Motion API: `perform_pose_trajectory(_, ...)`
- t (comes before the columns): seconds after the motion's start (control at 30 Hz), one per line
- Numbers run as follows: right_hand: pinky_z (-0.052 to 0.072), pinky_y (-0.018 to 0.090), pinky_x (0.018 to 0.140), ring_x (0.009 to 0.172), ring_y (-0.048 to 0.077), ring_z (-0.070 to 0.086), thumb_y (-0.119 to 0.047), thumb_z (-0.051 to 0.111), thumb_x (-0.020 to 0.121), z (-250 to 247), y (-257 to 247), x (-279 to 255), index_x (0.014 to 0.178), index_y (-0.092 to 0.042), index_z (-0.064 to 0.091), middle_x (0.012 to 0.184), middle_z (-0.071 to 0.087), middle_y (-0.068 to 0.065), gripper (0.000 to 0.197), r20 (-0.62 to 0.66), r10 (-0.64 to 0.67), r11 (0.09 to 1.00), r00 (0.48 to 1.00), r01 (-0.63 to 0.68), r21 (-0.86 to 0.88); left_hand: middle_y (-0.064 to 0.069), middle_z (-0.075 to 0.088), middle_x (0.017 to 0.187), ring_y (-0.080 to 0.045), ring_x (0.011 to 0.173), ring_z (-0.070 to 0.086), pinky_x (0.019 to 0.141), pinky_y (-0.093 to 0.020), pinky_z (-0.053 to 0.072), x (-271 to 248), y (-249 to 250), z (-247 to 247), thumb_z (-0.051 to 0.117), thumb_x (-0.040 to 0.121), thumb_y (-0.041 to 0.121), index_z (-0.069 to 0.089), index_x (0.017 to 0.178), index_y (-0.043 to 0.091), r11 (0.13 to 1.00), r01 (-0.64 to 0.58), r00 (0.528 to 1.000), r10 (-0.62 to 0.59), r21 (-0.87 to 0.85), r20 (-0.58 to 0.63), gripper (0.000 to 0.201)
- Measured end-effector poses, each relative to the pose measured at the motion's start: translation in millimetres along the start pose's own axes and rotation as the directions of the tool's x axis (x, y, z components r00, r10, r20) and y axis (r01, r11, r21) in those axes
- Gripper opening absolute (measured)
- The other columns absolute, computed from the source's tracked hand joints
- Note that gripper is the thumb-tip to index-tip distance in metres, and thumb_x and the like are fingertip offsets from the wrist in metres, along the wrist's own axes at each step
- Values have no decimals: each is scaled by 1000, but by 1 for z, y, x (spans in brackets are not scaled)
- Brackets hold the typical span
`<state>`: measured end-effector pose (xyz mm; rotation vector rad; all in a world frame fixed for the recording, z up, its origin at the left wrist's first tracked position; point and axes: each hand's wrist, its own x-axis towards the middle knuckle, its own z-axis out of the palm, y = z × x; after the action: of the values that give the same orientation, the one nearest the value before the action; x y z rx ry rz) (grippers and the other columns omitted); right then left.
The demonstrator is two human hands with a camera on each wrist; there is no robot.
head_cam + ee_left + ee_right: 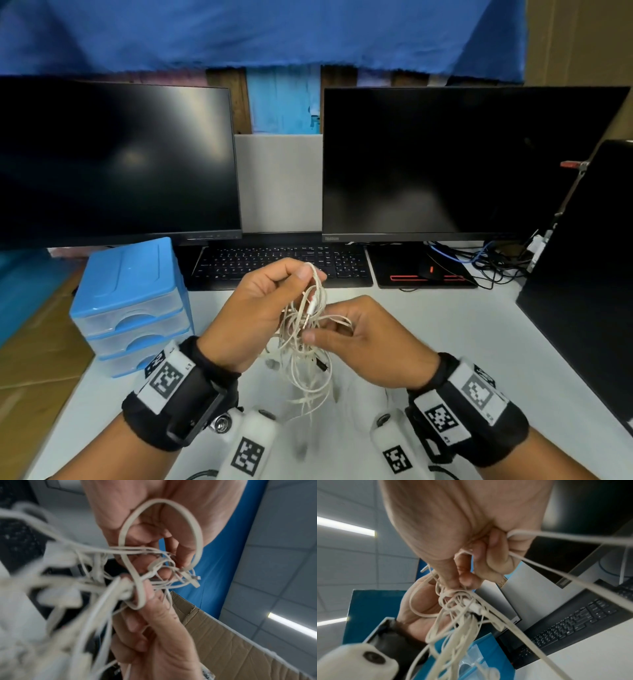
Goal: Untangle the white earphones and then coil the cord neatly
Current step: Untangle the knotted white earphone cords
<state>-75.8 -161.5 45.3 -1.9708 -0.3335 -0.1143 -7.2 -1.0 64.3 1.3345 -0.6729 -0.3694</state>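
Observation:
A tangled bundle of white earphones (306,346) hangs above the white desk (428,329), between both hands. My left hand (274,298) pinches the top loop of the cord between thumb and fingers. Lower and to the right, my right hand (346,337) pinches strands in the middle of the knot. Loose loops dangle below the hands. In the left wrist view a wide cord loop (161,545) crosses my curled fingers. In the right wrist view the knotted cord (462,604) sits under the pinching fingertips (467,581), and two strands run off to the right.
A blue plastic drawer unit (132,301) stands at the left of the desk. Two dark monitors (455,164) and a black keyboard (281,265) are behind the hands. A mouse pad with a mouse (423,270) and cables lies at the back right.

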Motion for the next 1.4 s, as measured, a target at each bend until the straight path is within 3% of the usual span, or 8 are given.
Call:
perform_pose_trajectory(0.2,39,16,52,51,6,47,-10,61,95,-17,1,6,74,-6,66,59,56,1,22,-251,39,979,967,13,202,-15,68,103,-22,84,64,76,-30,53,3,-6,-20,81,73,9,56,116,6,973,126,953,-173,194,248,51)
perform_pose_trajectory(0.4,28,15,44,47,8,28,-21,62,94,-37,0,6,65,-11,53,54,36,-1,32,-372,118,970,921,-26,243,-8,66,78,-22,72,56,69,-27,47,4,-11,-23,80,68,18,69,79,12,982,80,974,-114,171,195,17)
perform_pose_trajectory(0.67,28,16,47,48,6,27,-19,62,95,-41,0,5,78,8,56,52,33,-10,33,-366,51,997,929,-28,68,-14,72,86,-17,54,62,49,-20,50,8,-4,-26,68,76,-6,54,77,11,932,129,992,-115,-339,61,22)
perform_pose_trajectory(0.83,28,13,47,46,2,29,-17,62,95,-37,-5,3,63,-9,51,50,35,-15,34,-382,24,999,924,-5,51,-4,47,55,-4,39,32,41,-15,17,9,-7,-22,56,79,10,65,77,16,990,127,992,-126,-67,9,11)
perform_pose_trajectory(1.03,25,14,43,44,6,25,-18,58,96,-37,-11,0,73,-4,64,47,32,-8,28,-306,71,977,949,-4,214,-5,42,55,-13,42,30,34,-17,25,15,-3,-35,41,87,4,58,74,13,968,244,958,-250,-63,-141,23)
perform_pose_trajectory(1.2,22,22,46,51,21,19,-27,62,93,-34,-12,-2,80,-6,73,50,28,-3,27,-226,45,996,973,-28,81,-3,50,55,-17,54,41,51,-28,31,22,-15,-57,40,80,8,63,81,11,961,276,902,-248,30,-354,23)
perform_pose_trajectory(1.3,24,39,52,57,34,21,-32,59,95,-36,-8,-2,85,-13,75,56,29,3,27,-160,85,996,984,-82,23,-4,70,92,-20,86,58,69,-31,39,25,-17,-58,41,81,4,65,90,19,958,253,853,-156,133,-498,30)
perform_pose_trajectory(1.4,28,48,50,55,42,27,-24,52,101,-32,-2,0,88,-18,74,60,34,9,26,-84,115,993,990,-117,-22,1,68,106,-11,97,62,87,-29,46,20,-12,-38,55,88,-5,65,95,24,949,35,928,85,312,-363,31)
